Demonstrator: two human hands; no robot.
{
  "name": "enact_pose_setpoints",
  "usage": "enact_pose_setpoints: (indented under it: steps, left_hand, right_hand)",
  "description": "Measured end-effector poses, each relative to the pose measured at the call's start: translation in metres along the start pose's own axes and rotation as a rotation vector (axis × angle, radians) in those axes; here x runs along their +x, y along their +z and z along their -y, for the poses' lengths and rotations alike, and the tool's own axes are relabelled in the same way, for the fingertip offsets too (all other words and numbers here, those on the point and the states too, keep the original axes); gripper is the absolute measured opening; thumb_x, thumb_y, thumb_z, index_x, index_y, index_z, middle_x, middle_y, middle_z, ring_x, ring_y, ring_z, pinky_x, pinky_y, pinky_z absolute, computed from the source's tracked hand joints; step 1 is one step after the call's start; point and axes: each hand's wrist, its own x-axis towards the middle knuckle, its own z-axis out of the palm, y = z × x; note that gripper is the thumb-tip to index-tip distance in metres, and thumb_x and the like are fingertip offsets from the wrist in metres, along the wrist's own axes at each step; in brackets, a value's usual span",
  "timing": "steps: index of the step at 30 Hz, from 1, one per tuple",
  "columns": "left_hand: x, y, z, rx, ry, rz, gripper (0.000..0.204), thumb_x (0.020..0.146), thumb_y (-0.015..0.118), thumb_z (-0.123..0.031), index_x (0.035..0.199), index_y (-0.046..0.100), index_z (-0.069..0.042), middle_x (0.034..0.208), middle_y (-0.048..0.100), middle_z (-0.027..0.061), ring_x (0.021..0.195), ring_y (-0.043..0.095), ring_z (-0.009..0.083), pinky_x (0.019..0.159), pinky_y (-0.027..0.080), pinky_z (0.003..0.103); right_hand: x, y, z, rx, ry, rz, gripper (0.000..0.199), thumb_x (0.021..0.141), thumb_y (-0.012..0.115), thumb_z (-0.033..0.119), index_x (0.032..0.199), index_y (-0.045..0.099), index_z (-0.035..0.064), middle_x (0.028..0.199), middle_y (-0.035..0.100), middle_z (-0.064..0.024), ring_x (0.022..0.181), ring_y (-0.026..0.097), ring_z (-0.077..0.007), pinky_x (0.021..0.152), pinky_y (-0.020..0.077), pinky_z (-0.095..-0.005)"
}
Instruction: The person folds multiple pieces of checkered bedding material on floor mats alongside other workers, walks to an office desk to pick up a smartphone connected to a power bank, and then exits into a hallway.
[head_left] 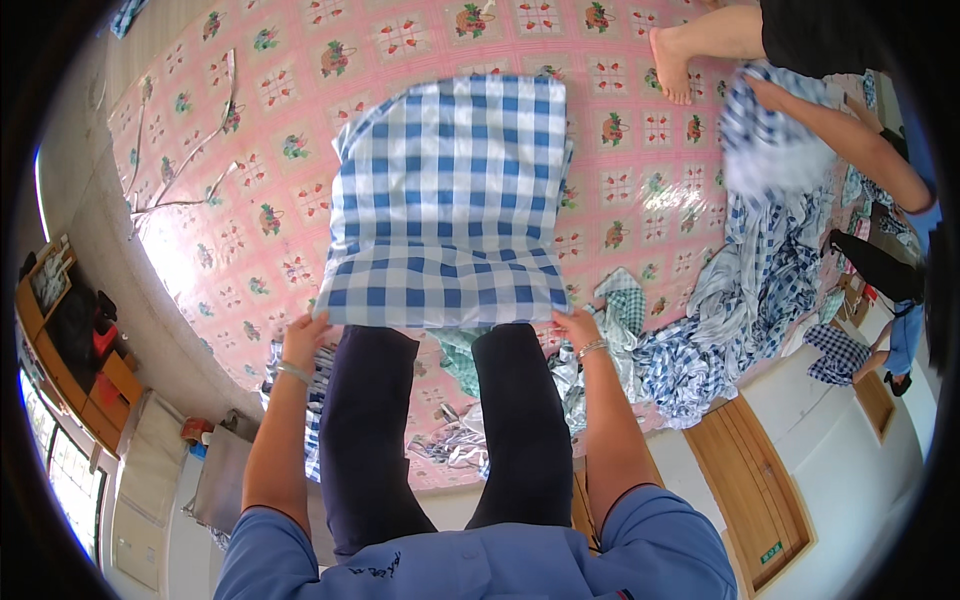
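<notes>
1. Pink, fruit-printed glossy sheeting (pixel 290 215) fills the upper frame.
2. Fingers of left hand (pixel 306 333) and right hand (pixel 578 328) pinch lower corners of squarish blue-and-white checked cloth (pixel 450 180), upper centre.
3. Even outward tension should smooth its creases.

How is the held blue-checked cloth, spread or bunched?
Spread: the blue-checked cloth shows a broad face, left hand and right hand holding near corners apart.

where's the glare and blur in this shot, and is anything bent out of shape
In the head view, glare whitens the pink patterned mat near its left edge, with smaller shine at right; in the head view, the upper-right checked cloth is blurred, while the large checked cloth looks fairly sharp; in the head view, fisheye distortion bows the mat's left edge.
</notes>
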Motion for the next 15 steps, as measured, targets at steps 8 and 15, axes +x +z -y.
enact_pose_setpoints:
  steps: [8,15]
  left_hand:
    - [0.062,0.070,-0.173,-0.271,0.401,0.154,0.057,0.081,0.042,-0.038,0.125,0.018,-0.011,0.118,0.040,0.0127,0.101,0.043,0.0232,0.082,0.034,0.037]
    - [0.203,0.074,-0.067,0.265,0.381,-0.117,0.090,0.067,0.061,-0.042,0.125,0.005,-0.001,0.122,0.032,0.0163,0.109,0.035,0.0243,0.090,0.028,0.035]
  right_hand:
    - [0.047,-0.001,0.197,0.440,-0.561,-0.075,0.058,0.074,0.056,0.021,0.120,0.027,-0.0006,0.110,0.045,-0.0146,0.090,0.050,-0.0188,0.071,0.0424,-0.0298]
    - [0.149,0.026,0.164,-0.281,-0.498,-0.057,0.107,0.059,0.067,0.042,0.127,-0.005,0.0025,0.132,0.004,-0.0172,0.120,0.018,-0.0252,0.096,0.0215,-0.0334]
